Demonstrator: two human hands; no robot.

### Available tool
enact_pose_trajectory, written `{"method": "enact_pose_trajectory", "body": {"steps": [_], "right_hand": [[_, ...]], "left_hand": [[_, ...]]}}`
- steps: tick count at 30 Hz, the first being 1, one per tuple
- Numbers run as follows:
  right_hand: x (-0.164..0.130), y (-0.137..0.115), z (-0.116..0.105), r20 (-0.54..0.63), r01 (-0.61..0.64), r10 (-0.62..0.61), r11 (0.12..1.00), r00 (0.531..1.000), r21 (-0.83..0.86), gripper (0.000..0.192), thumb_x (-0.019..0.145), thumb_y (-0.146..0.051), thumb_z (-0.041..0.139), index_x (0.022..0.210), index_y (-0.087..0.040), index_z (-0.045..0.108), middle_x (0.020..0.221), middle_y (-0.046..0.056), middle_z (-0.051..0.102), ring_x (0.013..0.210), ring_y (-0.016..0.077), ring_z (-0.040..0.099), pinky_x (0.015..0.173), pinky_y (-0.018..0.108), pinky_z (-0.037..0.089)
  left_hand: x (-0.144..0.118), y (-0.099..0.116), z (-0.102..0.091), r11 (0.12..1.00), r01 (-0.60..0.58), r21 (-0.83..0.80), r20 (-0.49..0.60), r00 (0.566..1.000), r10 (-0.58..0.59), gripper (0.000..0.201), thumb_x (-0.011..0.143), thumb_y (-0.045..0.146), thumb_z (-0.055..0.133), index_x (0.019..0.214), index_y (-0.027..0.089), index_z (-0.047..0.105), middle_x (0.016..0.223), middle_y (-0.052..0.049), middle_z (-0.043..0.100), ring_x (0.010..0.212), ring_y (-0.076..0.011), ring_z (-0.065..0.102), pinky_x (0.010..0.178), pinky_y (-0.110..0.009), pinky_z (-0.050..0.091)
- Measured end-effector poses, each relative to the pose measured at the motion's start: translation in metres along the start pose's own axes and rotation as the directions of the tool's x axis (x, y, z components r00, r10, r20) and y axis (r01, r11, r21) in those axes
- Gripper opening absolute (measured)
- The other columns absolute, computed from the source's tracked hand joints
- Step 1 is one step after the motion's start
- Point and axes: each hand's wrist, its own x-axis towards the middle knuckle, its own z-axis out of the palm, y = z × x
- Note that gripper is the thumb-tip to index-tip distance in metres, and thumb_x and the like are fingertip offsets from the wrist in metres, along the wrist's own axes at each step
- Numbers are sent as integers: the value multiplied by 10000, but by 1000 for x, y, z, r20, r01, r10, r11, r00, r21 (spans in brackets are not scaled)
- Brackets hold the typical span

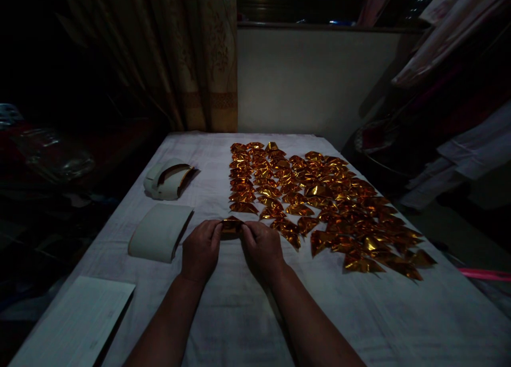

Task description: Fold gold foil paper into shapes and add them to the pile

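Note:
Between my two hands is a folded piece of gold foil paper (231,227), shaped like a small ingot. My left hand (202,248) pinches its left end, thumb on the near side. The right end is gripped by my right hand (263,250) in the same way. Just beyond and to the right, many similar gold foil ingots (293,195) lie on the white cloth (235,303), in rough rows at the left of the group and more heaped toward the right. My fingertips behind the foil are hidden.
Left of my hands lie a curved stack of pale paper (159,233) and a curled, partly opened one (167,181). A flat white sheet or board (75,322) is at the near left. A curtain (191,58) hangs behind; clothes (479,143) hang at the right.

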Motion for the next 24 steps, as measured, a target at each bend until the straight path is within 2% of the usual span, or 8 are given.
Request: {"method": "enact_pose_trajectory", "body": {"steps": [2, 6, 11, 14, 17, 19, 21, 24], "right_hand": [[0, -3, -3, 31, 17, -16, 999, 999, -40, 255, 963, -232, 485, 963, -239, 740, 943, 35, 770, 863, 179, 706, 770, 253, 471], [1, -9, -10, 61, 41, -28, 975, 998, -217, 245, 941, -228, 504, 835, -231, 725, 830, 34, 748, 771, 179, 688, 677, 249, 422], [21, -18, -25, 11, -2, 7, 931, 1000, -364, 235, 919, -250, 531, 790, -233, 727, 775, 26, 742, 676, 154, 645, 593, 244, 335], [57, -29, -36, -17, -74, 74, 893, 997, -444, 298, 942, -306, 503, 774, -237, 740, 783, 31, 747, 665, 153, 632, 582, 252, 307], [106, -39, -36, -3, -133, 153, 846, 988, -516, 358, 980, -346, 439, 869, -262, 769, 848, 34, 761, 715, 165, 642, 603, 254, 321], [138, -42, -28, -9, -131, 149, 835, 989, -534, 367, 981, -349, 426, 948, -258, 780, 902, 56, 763, 781, 191, 652, 636, 264, 350], [165, -40, -15, -14, -117, 132, 821, 991, -558, 370, 971, -335, 432, 984, -232, 787, 963, 91, 757, 885, 223, 648, 707, 289, 383], [195, -34, 8, -16, -93, 104, 800, 994, -592, 381, 960, -336, 445, 1020, -175, 785, 1074, 152, 726, 1036, 282, 600, 814, 348, 394]], "left_hand": [[1, -2, -1, 1000, 14, -3, -13, 1000, -15, 301, 1015, 327, 404, 952, 200, 670, 908, -58, 739, 847, -212, 698, 774, -314, 518], [3, -3, -2, 999, 45, -30, -7, 999, -45, 327, 1011, 357, 392, 955, 199, 673, 925, -66, 741, 852, -223, 697, 787, -334, 523], [8, -5, -5, 954, 190, -230, -5, 980, -197, 382, 993, 455, 387, 1007, 204, 674, 948, -69, 742, 867, -218, 698, 780, -329, 535], [9, -13, -3, 860, 320, -397, 18, 940, -341, 468, 982, 542, 353, 1011, 201, 671, 851, -53, 720, 715, -193, 672, 669, -309, 530], [9, -21, 3, 719, 420, -554, 60, 881, -469, 534, 946, 637, 366, 901, 197, 666, 724, -26, 662, 562, -155, 603, 536, -266, 485], [9, -24, 7, 668, 442, -599, 69, 860, -506, 592, 939, 680, 331, 841, 192, 653, 655, -14, 621, 508, -143, 574, 476, -247, 457], [8, -25, 9, 654, 446, -611, 65, 852, -520, 625, 934, 705, 316, 790, 191, 642, 606, -6, 589, 482, -139, 556, 446, -237, 438], [7, -24, 9, 609, 465, -642, 79, 831, -551, 636, 924, 726, 337, 745, 194, 635, 583, -1, 568, 478, -133, 541, 429, -227, 416]]}}
